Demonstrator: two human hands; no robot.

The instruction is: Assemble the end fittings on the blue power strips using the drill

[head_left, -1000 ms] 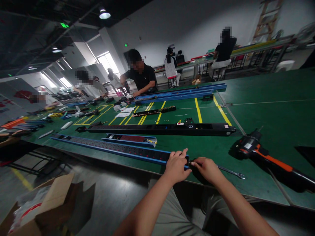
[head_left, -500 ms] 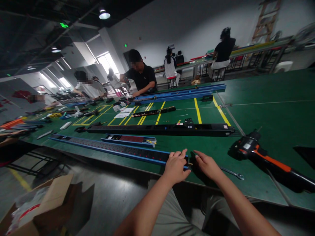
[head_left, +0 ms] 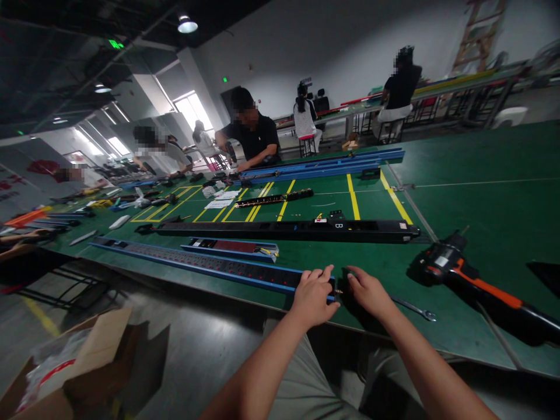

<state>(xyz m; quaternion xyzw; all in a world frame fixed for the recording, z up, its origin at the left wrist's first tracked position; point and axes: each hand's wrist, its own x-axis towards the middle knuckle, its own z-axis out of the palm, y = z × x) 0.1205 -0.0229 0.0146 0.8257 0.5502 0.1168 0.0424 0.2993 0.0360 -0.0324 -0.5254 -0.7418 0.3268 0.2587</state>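
Centrally, clasping one end of a blue-edged socket strip (head_left: 245,272) with the left hand (head_left: 312,294). Holding the right hand (head_left: 370,295) slightly spread, near a brass-coloured fastener (head_left: 339,291).

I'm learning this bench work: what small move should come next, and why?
Probably bring the right hand to the small brass-coloured fitting: it sits at the end of the long, blue-edged black strip, untouched, while the left hand rests on that end.

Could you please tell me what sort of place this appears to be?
Probably an assembly workshop: a long blue-edged strip lies on a green workbench with a power tool and a wrench, and a person in a black top sits across from it.
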